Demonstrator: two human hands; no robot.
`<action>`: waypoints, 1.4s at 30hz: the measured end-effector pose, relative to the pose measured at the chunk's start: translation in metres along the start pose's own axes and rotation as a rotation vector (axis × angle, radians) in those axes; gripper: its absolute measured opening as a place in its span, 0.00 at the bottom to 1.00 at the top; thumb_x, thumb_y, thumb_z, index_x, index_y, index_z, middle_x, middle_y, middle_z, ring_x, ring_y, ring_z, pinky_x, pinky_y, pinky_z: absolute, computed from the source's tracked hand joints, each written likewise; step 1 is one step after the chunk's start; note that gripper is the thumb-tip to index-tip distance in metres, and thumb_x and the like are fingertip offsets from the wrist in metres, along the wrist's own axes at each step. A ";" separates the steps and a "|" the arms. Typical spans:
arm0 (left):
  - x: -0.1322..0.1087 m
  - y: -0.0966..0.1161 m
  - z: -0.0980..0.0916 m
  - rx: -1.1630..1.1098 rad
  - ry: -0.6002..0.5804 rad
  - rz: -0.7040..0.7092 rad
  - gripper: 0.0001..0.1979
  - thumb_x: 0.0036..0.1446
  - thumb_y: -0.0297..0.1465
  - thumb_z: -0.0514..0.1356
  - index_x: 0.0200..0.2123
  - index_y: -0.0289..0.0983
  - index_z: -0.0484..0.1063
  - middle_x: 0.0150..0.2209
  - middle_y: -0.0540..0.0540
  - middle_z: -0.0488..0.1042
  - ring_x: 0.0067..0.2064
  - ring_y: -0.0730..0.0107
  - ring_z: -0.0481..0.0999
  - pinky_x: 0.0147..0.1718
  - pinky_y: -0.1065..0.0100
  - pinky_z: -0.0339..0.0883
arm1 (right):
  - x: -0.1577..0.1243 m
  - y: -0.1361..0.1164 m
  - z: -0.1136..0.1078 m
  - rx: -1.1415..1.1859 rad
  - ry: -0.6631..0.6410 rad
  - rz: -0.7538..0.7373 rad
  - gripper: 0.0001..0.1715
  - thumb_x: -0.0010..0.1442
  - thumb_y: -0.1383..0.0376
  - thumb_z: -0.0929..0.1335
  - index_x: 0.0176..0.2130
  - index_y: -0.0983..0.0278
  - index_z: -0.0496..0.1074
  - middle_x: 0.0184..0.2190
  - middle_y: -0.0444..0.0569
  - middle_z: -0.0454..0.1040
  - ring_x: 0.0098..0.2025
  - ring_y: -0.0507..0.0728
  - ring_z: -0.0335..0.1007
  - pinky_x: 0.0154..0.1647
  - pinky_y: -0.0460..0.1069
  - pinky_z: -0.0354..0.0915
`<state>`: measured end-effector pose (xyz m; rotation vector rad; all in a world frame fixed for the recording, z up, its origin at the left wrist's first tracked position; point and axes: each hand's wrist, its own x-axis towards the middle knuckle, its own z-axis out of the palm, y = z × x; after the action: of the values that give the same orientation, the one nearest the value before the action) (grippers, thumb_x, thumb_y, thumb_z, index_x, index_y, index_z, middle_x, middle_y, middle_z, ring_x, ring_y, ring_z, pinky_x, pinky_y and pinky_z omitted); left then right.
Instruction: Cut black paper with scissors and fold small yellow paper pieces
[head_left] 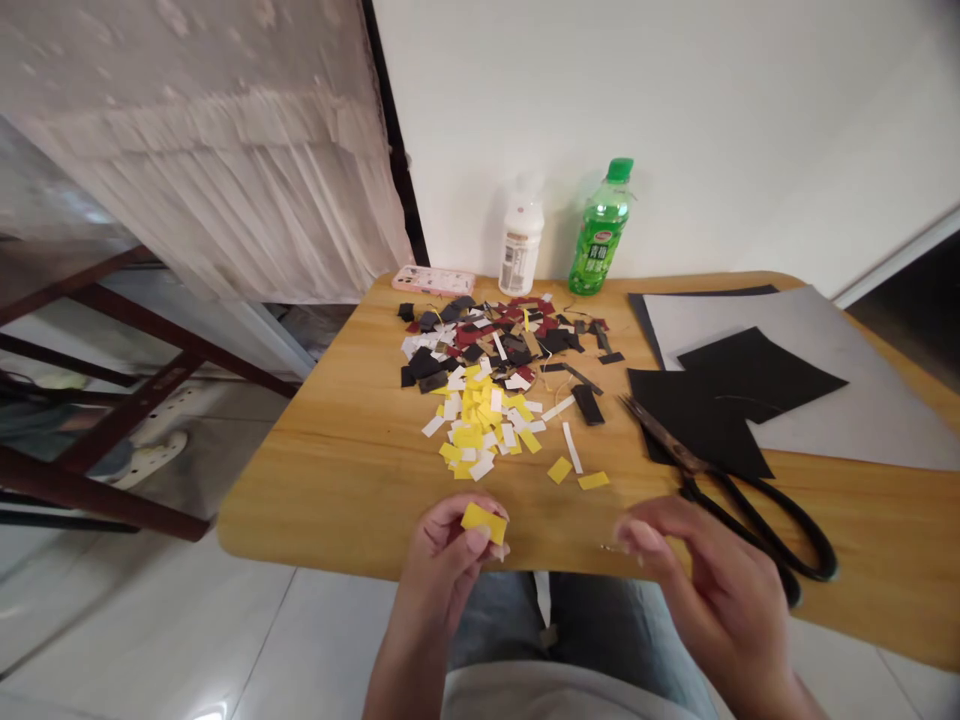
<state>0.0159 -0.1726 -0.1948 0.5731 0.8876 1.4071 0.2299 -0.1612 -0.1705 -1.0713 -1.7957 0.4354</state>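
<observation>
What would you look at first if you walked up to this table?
Your eye would go first to the big heap of small yellow, white, black and red paper scraps in the middle of the golden wooden table. Near the front edge, the left hand pinches a bright yellow paper rectangle. To the right, long black-handled metal scissors rest their blades on cut black paper sheets.

This looks like a room in a home: a wooden table stands against a white wall, with a sheer lace curtain hanging just left of it, a dark wooden furniture frame beside it, and glossy white floor tiles beneath it.
</observation>
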 end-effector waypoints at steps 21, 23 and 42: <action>-0.003 -0.002 0.006 0.168 -0.109 0.149 0.08 0.47 0.36 0.74 0.32 0.40 0.84 0.33 0.46 0.80 0.25 0.75 0.73 0.26 0.73 0.75 | -0.018 -0.011 0.002 0.186 -0.033 0.228 0.08 0.68 0.65 0.66 0.35 0.59 0.73 0.26 0.39 0.74 0.25 0.48 0.70 0.29 0.40 0.65; -0.003 -0.002 0.008 0.181 -0.161 0.193 0.07 0.49 0.34 0.73 0.33 0.41 0.84 0.32 0.46 0.80 0.26 0.74 0.74 0.25 0.74 0.75 | -0.012 -0.015 0.007 0.254 -0.123 0.306 0.10 0.68 0.62 0.66 0.35 0.60 0.74 0.25 0.40 0.74 0.25 0.48 0.70 0.27 0.40 0.65; -0.010 -0.007 0.014 0.402 -0.152 0.499 0.11 0.49 0.31 0.74 0.37 0.49 0.85 0.33 0.46 0.83 0.32 0.66 0.81 0.31 0.71 0.74 | 0.010 -0.027 0.026 1.008 -0.429 0.876 0.25 0.55 0.47 0.75 0.32 0.65 0.72 0.22 0.39 0.70 0.23 0.47 0.66 0.24 0.40 0.62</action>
<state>0.0317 -0.1812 -0.1902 1.2583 0.9483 1.6054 0.1934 -0.1641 -0.1587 -0.9670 -1.0282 1.9613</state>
